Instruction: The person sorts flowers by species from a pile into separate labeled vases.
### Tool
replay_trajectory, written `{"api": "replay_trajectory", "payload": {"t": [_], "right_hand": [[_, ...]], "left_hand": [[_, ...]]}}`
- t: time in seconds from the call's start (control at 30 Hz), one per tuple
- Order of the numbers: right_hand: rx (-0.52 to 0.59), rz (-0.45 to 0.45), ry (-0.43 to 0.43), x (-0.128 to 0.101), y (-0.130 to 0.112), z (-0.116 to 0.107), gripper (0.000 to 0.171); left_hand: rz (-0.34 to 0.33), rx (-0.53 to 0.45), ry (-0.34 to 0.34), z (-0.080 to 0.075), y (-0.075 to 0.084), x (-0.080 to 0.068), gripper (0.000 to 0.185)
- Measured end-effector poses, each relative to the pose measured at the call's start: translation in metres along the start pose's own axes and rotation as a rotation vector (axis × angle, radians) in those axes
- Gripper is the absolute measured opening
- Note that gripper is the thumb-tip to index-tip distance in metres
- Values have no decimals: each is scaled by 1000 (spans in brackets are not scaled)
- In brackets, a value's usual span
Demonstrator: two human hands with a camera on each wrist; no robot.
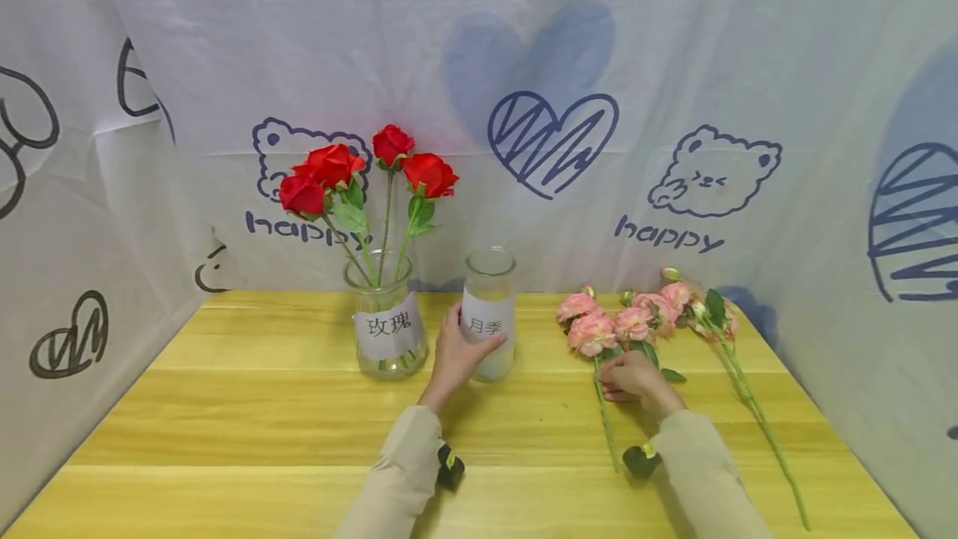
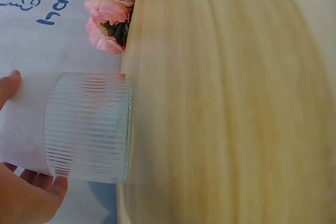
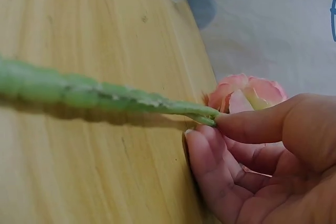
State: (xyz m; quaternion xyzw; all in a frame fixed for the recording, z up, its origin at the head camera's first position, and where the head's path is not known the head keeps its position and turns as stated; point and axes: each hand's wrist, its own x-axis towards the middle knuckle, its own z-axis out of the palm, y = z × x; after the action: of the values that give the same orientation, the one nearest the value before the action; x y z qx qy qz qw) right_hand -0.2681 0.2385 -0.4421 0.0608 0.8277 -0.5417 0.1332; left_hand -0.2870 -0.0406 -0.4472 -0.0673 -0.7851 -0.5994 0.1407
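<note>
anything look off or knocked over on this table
Nothing is tipped, spilled or broken. Both jars stand upright: the red roses are in theirs, while the ribbed jar gripped by the left hand is empty. The pink flowers lie loose on the table, one stem pinched by the right hand.

The jar of red roses (image 1: 385, 323) carries a paper label reading 玫瑰. Just right of it, the empty glass jar (image 1: 489, 314) is labelled 月季. Behind both, the backdrop cloth (image 1: 674, 65) repeats "happy".
</note>
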Motion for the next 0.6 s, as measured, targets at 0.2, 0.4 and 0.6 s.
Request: {"api": "replay_trajectory", "payload": {"t": [0.2, 0.4, 0.6], "right_hand": [[-16, 15, 1, 1, 0, 1, 18], [-18, 27, 9, 2, 0, 1, 21], [68, -33, 4, 4, 5, 1, 23]], "left_hand": [[-4, -4, 2, 1, -1, 1, 77], [-28, 14, 24, 2, 0, 1, 78], [-36, 26, 29, 3, 0, 2, 78]]}}
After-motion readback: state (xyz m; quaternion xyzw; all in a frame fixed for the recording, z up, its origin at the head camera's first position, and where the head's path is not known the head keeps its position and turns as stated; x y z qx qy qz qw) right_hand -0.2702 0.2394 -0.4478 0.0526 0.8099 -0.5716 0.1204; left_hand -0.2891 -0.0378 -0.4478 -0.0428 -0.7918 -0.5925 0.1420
